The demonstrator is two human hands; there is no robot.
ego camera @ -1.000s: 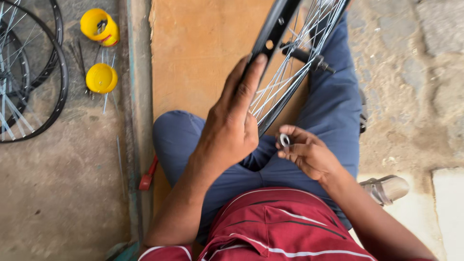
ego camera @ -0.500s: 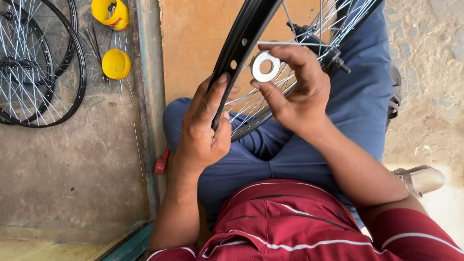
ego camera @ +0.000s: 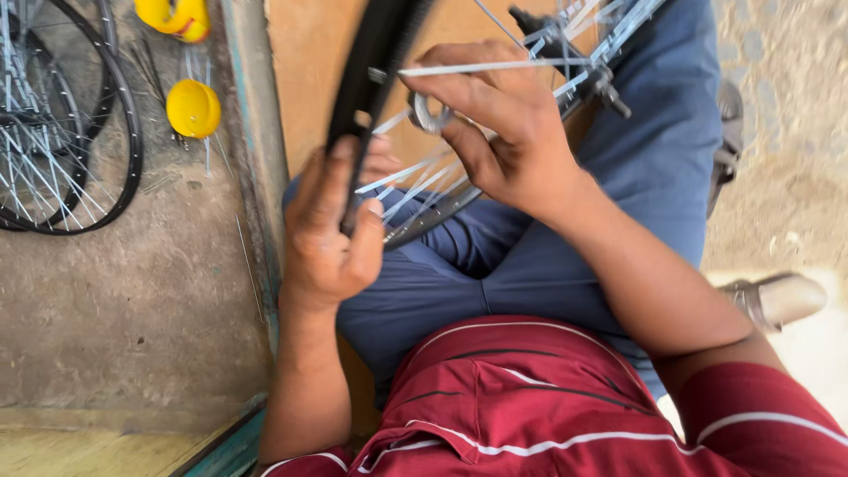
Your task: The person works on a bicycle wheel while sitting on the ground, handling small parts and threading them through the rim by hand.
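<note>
A black bicycle wheel rim (ego camera: 375, 62) with silver spokes (ego camera: 424, 177) stands on edge over my lap. My left hand (ego camera: 331, 230) grips the rim from below, fingers wrapped around it. My right hand (ego camera: 503, 132) is up among the spokes close to the rim, pinching a small round metal spoke tool (ego camera: 426, 113) between thumb and fingers. The wheel's hub (ego camera: 565, 35) shows at the top, partly cut off by the frame. I sit in blue trousers and a dark red shirt.
Other spoked wheels (ego camera: 62, 132) lie on the concrete floor at left. Two yellow round containers (ego camera: 193, 108) sit near loose spokes beside them. A raised ledge edge (ego camera: 256, 177) runs down the middle left. My shoe (ego camera: 777, 299) is at right.
My right hand rose from my lap with the round tool to the spokes near the rim. My left hand slid down to clasp the rim's edge. The view has come closer.
</note>
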